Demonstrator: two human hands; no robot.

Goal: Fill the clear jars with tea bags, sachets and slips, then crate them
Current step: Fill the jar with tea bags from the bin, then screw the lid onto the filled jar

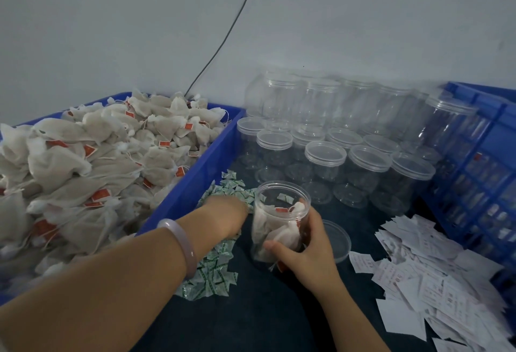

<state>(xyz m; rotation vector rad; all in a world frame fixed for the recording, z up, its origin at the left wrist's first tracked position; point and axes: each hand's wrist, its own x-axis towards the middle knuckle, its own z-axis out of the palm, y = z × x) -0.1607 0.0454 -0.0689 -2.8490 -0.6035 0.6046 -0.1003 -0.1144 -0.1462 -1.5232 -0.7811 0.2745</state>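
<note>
Your right hand wraps the open jar at centre, thumb across its near side and fingers curled round the right. Tea bags sit inside it. Your left hand, reaching from near left, rests on the green sachets beside the jar. Its fingertips are hidden, so I cannot tell its grip. A loose lid lies just right, and slips are spread further right.

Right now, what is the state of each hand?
Left hand: at the sachets, grip cannot be told.
Right hand: holding the open jar.
</note>
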